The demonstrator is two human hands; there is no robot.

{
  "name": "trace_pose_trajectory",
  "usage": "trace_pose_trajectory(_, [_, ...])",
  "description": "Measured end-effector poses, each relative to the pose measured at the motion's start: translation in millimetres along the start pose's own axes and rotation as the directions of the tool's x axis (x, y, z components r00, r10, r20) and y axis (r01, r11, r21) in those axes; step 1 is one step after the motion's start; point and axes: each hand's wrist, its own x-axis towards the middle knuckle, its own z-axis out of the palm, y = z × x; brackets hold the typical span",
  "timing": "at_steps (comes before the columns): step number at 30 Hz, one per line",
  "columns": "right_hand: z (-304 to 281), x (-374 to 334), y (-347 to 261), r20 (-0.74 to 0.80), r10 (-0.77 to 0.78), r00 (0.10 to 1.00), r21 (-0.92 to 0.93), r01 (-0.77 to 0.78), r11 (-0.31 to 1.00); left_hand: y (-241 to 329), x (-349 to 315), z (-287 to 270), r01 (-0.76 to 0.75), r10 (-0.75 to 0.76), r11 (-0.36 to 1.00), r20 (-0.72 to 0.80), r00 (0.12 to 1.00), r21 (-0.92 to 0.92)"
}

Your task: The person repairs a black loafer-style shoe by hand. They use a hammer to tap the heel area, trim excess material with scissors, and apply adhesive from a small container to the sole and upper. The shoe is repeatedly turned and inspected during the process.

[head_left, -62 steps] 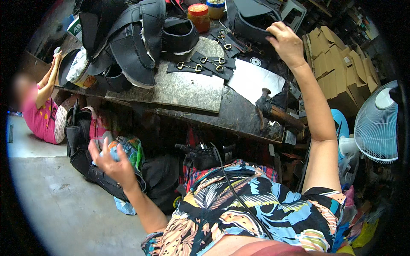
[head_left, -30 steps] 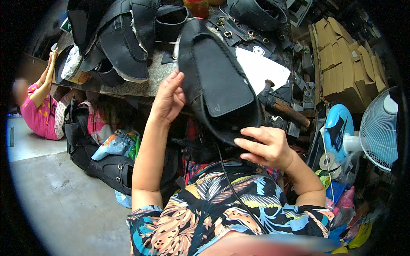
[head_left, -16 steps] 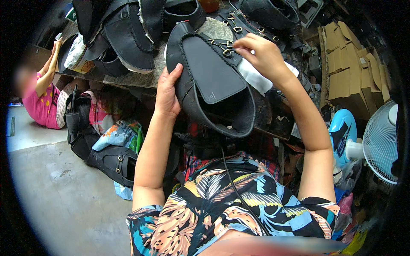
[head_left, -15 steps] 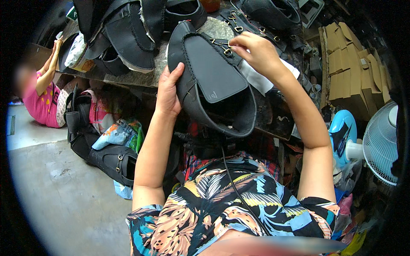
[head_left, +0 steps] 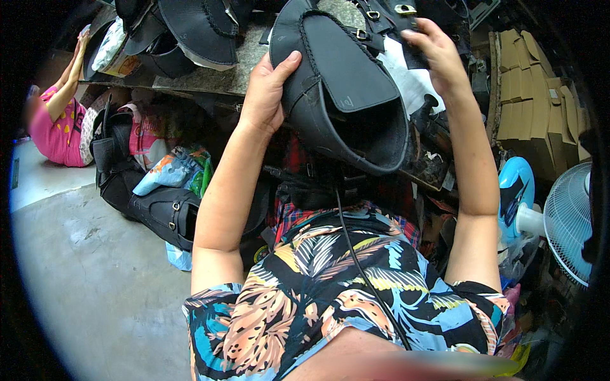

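Observation:
My left hand [head_left: 270, 92] grips the left side of a black leather shoe upper [head_left: 346, 70], with the thumb lying on top. Its front panel has gathered stitching around the edge, and the wide opening faces my body. To the right of the upper, my right hand [head_left: 441, 57] is raised over the bench with its fingers curled and thumb close to the index finger. Whatever those fingertips hold, if anything, is too small to make out. Black straps with metal buckles [head_left: 362, 33] lie beyond the upper, and another buckle [head_left: 405, 9] is near my right fingertips.
More black shoe uppers [head_left: 197, 32] are heaped at the bench's left. A white cloth or sheet [head_left: 406, 76] lies under my right forearm. Brown cardboard boxes [head_left: 524, 95] and a blue-and-white fan [head_left: 569, 222] stand at right. Bags sit at left, where another person [head_left: 60, 130] is seen.
My right hand has left the buckled strap beside the upper and moved right and away from me. The upper, still in my left hand, has shifted up and right in view.

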Motion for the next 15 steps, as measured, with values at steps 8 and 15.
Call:
trace_pose_trajectory(8, [4.7,-78.7,-20.4,-0.174,0.228,0.958,0.358,-0.155,0.921,9.4,-5.5,2.2,-0.065,0.098,0.953,-0.099,0.99,0.297])
trace_pose_trajectory(15, [2.3,-82.5,-14.7,-0.12,0.224,0.967,0.381,-0.163,0.91,37.2,-27.8,-14.6,-0.023,0.051,0.955,-0.087,0.995,0.297])
